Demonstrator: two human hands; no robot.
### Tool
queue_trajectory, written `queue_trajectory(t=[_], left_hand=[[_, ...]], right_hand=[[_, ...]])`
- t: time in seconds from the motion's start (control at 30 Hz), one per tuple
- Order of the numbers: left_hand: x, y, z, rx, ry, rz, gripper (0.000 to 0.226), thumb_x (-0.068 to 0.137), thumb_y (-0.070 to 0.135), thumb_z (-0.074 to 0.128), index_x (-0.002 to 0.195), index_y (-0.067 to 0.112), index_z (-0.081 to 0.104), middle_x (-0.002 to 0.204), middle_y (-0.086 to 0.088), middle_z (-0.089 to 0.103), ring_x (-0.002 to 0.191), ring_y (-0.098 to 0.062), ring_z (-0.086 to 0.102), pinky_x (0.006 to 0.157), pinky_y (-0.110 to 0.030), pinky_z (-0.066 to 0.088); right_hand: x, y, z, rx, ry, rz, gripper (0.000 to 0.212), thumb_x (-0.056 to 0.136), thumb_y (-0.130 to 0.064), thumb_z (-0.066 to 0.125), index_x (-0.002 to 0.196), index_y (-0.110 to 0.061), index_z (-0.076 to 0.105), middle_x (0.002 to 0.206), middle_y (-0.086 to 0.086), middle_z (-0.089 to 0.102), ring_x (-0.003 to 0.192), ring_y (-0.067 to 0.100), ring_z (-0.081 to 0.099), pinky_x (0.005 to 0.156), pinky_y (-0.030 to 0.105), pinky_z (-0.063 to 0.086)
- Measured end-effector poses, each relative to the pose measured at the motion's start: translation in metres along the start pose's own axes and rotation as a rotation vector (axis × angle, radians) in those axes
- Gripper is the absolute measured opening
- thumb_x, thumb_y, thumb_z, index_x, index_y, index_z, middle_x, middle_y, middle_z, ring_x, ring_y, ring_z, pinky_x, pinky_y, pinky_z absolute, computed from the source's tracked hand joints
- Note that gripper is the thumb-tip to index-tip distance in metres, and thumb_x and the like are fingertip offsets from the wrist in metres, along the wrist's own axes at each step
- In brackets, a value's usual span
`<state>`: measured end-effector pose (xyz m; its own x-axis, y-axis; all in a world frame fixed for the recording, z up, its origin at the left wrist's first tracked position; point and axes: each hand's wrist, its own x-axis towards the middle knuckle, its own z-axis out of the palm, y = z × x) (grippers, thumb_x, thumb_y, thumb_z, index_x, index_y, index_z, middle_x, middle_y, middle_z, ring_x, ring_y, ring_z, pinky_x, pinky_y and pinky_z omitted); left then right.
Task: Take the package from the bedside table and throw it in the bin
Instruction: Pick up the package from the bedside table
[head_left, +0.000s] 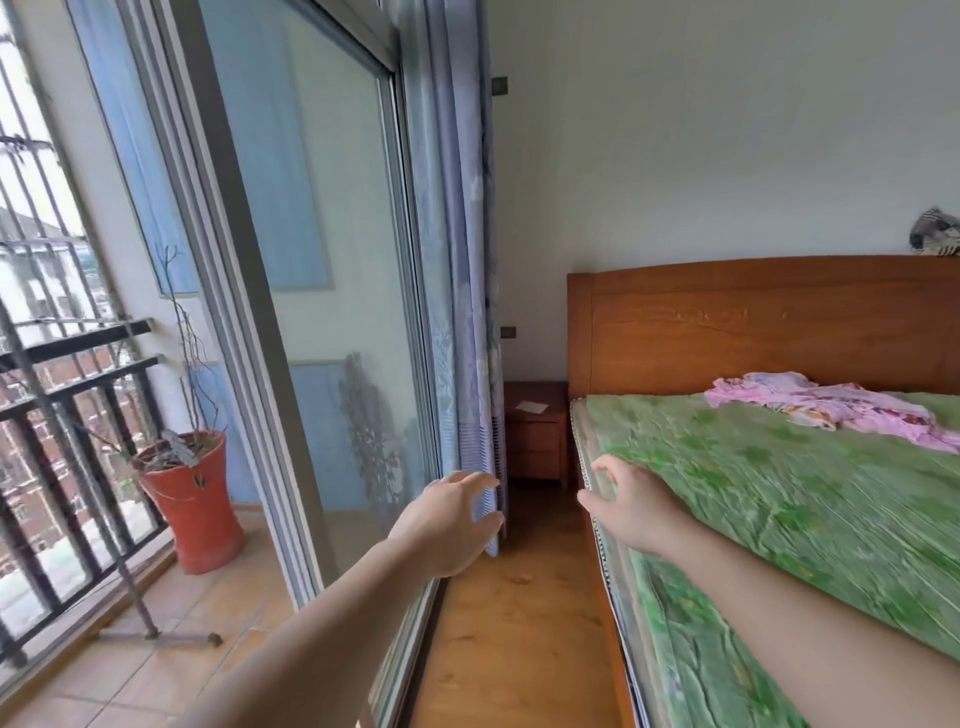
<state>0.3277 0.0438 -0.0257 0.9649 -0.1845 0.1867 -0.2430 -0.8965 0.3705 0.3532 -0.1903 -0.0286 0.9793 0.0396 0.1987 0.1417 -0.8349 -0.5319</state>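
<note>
While both arms reach forward along the narrow wooden floor (511, 613) between bed and glass door, the left hand (447, 522) hangs at about 6 o'clock of the frame's centre with fingers spread and loosely curled, grasping nothing. At 5 o'clock the right hand (631, 506) is likewise released, fingers bent, empty, its wrist lying over the near edge of the bed (779, 493), which is covered by a green patterned spread. Ahead of both hands, towards 12 o'clock from them, a low brown bedside desk (535, 441) stands in the corner, touching the bed's wooden headboard (753, 332) on one side and close to the pale blue curtain (457, 270) on the other. On the desk's top lies the package (532, 407), a flat whitish item, well apart from either hand. A crumpled pink cloth (831, 408) sits on the bed at 3 o'clock. Beyond the sliding glass door (311, 291), at 9 o'clock, a red flowerpot (195, 499) with bare twigs stands on the balcony tiles near dark railings (62, 395).
</note>
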Motion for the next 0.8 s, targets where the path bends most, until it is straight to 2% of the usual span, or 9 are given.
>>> queue_trajectory(t=[0.2, 0.43, 0.53, 0.63, 0.8], left_hand=[[0.155, -0.031, 0.022, -0.001, -0.057, -0.036, 0.046, 0.088, 0.043, 0.047, 0.132, 0.034, 0.042, 0.142, 0.004, 0.045, 0.121, -0.019, 0.047, 0.096, -0.036, 0.042], [0.298, -0.048, 0.052, -0.038, -0.092, -0.001, 0.047, 0.088, 0.046, 0.046, 0.133, 0.035, 0.041, 0.142, 0.004, 0.043, 0.112, -0.019, 0.054, 0.087, -0.033, 0.046], [0.356, -0.062, 0.061, -0.082, -0.094, 0.003, 0.048, 0.087, 0.046, 0.045, 0.133, 0.035, 0.041, 0.143, 0.006, 0.043, 0.111, -0.018, 0.054, 0.087, -0.037, 0.049], [0.415, -0.090, 0.078, -0.097, -0.094, 0.009, 0.047, 0.086, 0.046, 0.045, 0.132, 0.034, 0.042, 0.140, 0.006, 0.044, 0.102, -0.018, 0.057, 0.079, -0.035, 0.051], [0.543, -0.156, 0.108, -0.101, -0.119, 0.006, 0.047, 0.088, 0.044, 0.046, 0.133, 0.032, 0.041, 0.139, 0.004, 0.044, 0.105, -0.021, 0.056, 0.081, -0.035, 0.050]], right_hand=[[0.139, 0.040, 0.023, 0.092, -0.033, 0.053, 0.046, 0.084, -0.049, 0.050, 0.123, -0.024, 0.046, 0.126, 0.003, 0.052, 0.102, 0.022, 0.055, 0.085, 0.039, 0.048], [0.272, 0.071, 0.032, 0.063, -0.022, 0.076, 0.044, 0.085, -0.048, 0.050, 0.122, -0.024, 0.048, 0.127, 0.003, 0.054, 0.108, 0.023, 0.054, 0.087, 0.039, 0.048], [0.328, 0.077, 0.045, 0.050, -0.019, 0.088, 0.044, 0.084, -0.049, 0.050, 0.122, -0.026, 0.048, 0.125, 0.002, 0.054, 0.104, 0.023, 0.055, 0.085, 0.039, 0.049], [0.387, 0.085, 0.071, 0.039, -0.041, 0.082, 0.044, 0.084, -0.049, 0.050, 0.121, -0.025, 0.048, 0.125, 0.001, 0.055, 0.106, 0.022, 0.055, 0.086, 0.039, 0.049], [0.515, 0.093, 0.112, -0.010, -0.055, 0.073, 0.046, 0.084, -0.049, 0.050, 0.123, -0.025, 0.046, 0.127, 0.001, 0.055, 0.109, 0.021, 0.055, 0.086, 0.038, 0.048]])
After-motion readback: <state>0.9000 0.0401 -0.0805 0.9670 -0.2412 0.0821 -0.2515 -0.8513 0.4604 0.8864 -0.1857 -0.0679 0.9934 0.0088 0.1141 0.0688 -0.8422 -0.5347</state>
